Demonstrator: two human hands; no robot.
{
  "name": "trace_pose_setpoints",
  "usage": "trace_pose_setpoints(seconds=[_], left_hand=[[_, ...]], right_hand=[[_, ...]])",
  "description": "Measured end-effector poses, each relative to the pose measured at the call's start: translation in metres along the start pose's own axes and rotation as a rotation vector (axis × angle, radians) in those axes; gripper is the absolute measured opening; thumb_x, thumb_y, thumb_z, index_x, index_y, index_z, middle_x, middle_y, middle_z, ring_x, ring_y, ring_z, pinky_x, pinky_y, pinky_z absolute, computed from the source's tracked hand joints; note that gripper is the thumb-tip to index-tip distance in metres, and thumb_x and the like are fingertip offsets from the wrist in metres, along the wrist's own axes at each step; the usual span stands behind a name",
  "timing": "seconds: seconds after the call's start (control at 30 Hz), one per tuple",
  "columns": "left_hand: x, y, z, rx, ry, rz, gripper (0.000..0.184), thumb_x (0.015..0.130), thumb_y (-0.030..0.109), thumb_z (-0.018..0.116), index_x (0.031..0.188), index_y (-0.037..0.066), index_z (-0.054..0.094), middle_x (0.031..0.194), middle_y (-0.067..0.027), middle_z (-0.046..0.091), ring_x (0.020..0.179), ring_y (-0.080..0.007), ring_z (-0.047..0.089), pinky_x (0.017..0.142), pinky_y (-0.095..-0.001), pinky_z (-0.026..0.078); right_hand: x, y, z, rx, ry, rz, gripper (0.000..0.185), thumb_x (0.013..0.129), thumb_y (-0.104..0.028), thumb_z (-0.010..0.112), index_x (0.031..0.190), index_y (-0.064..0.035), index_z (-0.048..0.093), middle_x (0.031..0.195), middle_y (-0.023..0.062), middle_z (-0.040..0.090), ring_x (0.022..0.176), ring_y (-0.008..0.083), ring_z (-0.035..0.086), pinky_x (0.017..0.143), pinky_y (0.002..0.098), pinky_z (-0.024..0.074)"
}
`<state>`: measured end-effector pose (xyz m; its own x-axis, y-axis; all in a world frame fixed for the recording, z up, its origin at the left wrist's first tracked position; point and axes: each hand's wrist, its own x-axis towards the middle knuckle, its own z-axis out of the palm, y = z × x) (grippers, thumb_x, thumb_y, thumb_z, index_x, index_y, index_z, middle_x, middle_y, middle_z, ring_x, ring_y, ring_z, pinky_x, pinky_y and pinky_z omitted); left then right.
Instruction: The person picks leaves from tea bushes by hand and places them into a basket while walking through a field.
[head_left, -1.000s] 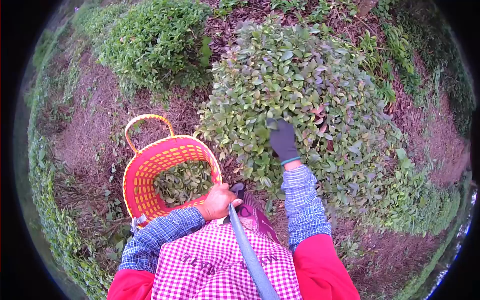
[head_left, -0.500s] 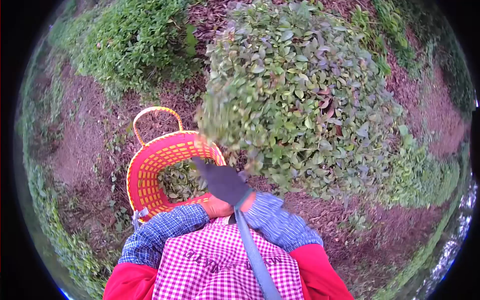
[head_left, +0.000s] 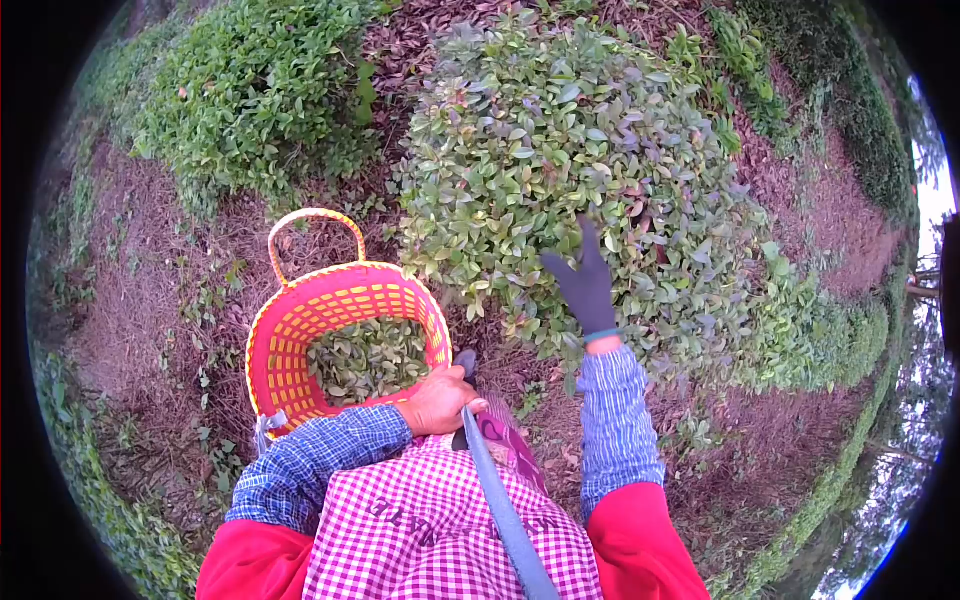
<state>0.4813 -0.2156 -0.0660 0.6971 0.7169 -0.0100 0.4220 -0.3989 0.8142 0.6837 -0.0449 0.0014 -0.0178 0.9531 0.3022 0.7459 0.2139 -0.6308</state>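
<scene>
A red and yellow woven basket (head_left: 272,355) hangs at my left front, with picked green leaves (head_left: 368,362) lying in its bottom. My left hand (head_left: 440,400), bare, is closed at the near right corner of the basket's rim, beside a grey-blue strap (head_left: 505,500). What lies inside its fingers is partly hidden. In a dark glove, my right hand (head_left: 585,285) reaches over the near part of a leafy bush (head_left: 560,180). Its thumb and a finger are spread apart, and nothing shows between them.
A second, brighter green bush (head_left: 260,95) grows at the upper left. Brown ground with dry twigs (head_left: 140,290) surrounds the bushes. At the right, a low green hedge (head_left: 830,345) adjoins the leafy bush. A pink checked apron (head_left: 420,530) covers my front.
My right hand has moved from over the basket's near right side out to the right, above the bush. My left hand stays at the basket rim.
</scene>
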Motion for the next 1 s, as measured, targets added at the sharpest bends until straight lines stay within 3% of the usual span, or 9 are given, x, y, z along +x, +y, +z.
trace_pose_setpoints(seconds=[0.17, 0.3, 0.37, 0.47, 0.67, 0.77, 0.83, 0.9, 1.0], left_hand=[[-0.011, 0.003, -0.002, 0.024, -0.004, -0.012, 0.035, 0.087, 0.034, 0.050, 0.062, 0.012, 0.059, 0.060, -0.0058, 0.057, 0.066, -0.0251, 0.045, 0.065, -0.0402, 0.036], [-0.021, -0.001, 0.001, 0.026, 0.038, -0.041, 0.034, 0.087, 0.033, 0.051, 0.061, 0.012, 0.059, 0.060, -0.0049, 0.057, 0.067, -0.0247, 0.045, 0.064, -0.0404, 0.036], [-0.027, 0.004, -0.002, -0.011, 0.026, -0.062, 0.034, 0.086, 0.033, 0.051, 0.061, 0.012, 0.059, 0.060, -0.0049, 0.057, 0.066, -0.0248, 0.046, 0.064, -0.0399, 0.036], [-0.029, 0.002, -0.003, -0.051, 0.143, -0.008, 0.031, 0.086, 0.028, 0.050, 0.059, 0.012, 0.052, 0.057, -0.0059, 0.051, 0.060, -0.0264, 0.041, 0.061, -0.0395, 0.033], [-0.033, 0.001, 0.004, -0.002, 0.082, 0.013, 0.035, 0.087, 0.032, 0.051, 0.060, 0.011, 0.057, 0.059, -0.0061, 0.056, 0.064, -0.0263, 0.044, 0.063, -0.0401, 0.035], [-0.033, 0.001, 0.009, 0.035, 0.035, 0.012, 0.036, 0.087, 0.032, 0.051, 0.060, 0.010, 0.057, 0.059, -0.0069, 0.055, 0.064, -0.0268, 0.044, 0.062, -0.0401, 0.035], [-0.034, 0.004, 0.008, 0.006, 0.047, 0.022, 0.036, 0.088, 0.032, 0.050, 0.060, 0.010, 0.057, 0.058, -0.0081, 0.055, 0.063, -0.0271, 0.044, 0.062, -0.0405, 0.035], [-0.034, 0.003, 0.006, 0.049, 0.009, 0.013, 0.036, 0.087, 0.032, 0.051, 0.060, 0.010, 0.057, 0.059, -0.0084, 0.055, 0.064, -0.0271, 0.045, 0.062, -0.0399, 0.036], [-0.032, 0.003, 0.009, 0.073, 0.012, -0.007, 0.033, 0.085, 0.032, 0.053, 0.061, 0.010, 0.059, 0.061, -0.0083, 0.056, 0.066, -0.0269, 0.047, 0.063, -0.0390, 0.037]], right_hand=[[0.006, 0.010, 0.024, -0.057, -0.397, 0.230, 0.022, 0.087, -0.021, 0.057, 0.099, -0.0030, 0.057, 0.090, 0.0149, 0.064, 0.078, 0.0252, 0.063, 0.068, 0.0369, 0.0487], [-0.055, -0.040, -0.016, 0.221, -0.015, 0.028, 0.018, 0.092, -0.013, 0.047, 0.077, -0.0028, 0.052, 0.061, 0.0033, 0.049, 0.052, 0.0181, 0.049, 0.051, 0.0332, 0.0423], [-0.090, -0.066, -0.060, 0.707, -0.131, 0.418, 0.019, 0.093, -0.013, 0.045, 0.082, -0.0020, 0.055, 0.075, 0.0053, 0.056, 0.061, 0.0169, 0.055, 0.055, 0.0325, 0.0454], [-0.135, -0.031, -0.036, 0.216, 0.048, -0.001, 0.020, 0.091, -0.015, 0.048, 0.104, -0.0017, 0.056, 0.092, 0.0115, 0.061, 0.075, 0.0212, 0.061, 0.064, 0.0334, 0.0489], [-0.132, -0.033, 0.014, 0.260, -0.150, 0.188, 0.054, 0.084, -0.017, 0.058, 0.132, -0.0032, 0.038, 0.111, 0.0188, 0.059, 0.094, 0.0305, 0.062, 0.077, 0.0347, 0.0481], [-0.111, -0.024, 0.039, 0.170, -0.188, 0.134, 0.051, 0.084, -0.016, 0.057, 0.131, -0.0046, 0.040, 0.108, 0.0175, 0.060, 0.086, 0.0303, 0.063, 0.073, 0.0363, 0.0483], [-0.108, -0.027, 0.038, 0.019, -0.305, 0.203, 0.035, 0.084, -0.016, 0.058, 0.117, -0.0043, 0.051, 0.086, 0.0161, 0.063, 0.072, 0.0327, 0.062, 0.061, 0.0376, 0.0467], [-0.116, -0.018, 0.048, 0.278, -0.206, 0.269, 0.035, 0.082, -0.016, 0.058, 0.113, -0.0026, 0.051, 0.086, 0.0118, 0.061, 0.065, 0.0292, 0.057, 0.058, 0.0367, 0.0447], [-0.136, -0.082, 0.022, 0.214, -0.166, -0.260, 0.020, 0.082, -0.011, 0.055, 0.100, -0.0022, 0.057, 0.080, 0.0125, 0.061, 0.068, 0.0279, 0.059, 0.061, 0.0365, 0.0461]])
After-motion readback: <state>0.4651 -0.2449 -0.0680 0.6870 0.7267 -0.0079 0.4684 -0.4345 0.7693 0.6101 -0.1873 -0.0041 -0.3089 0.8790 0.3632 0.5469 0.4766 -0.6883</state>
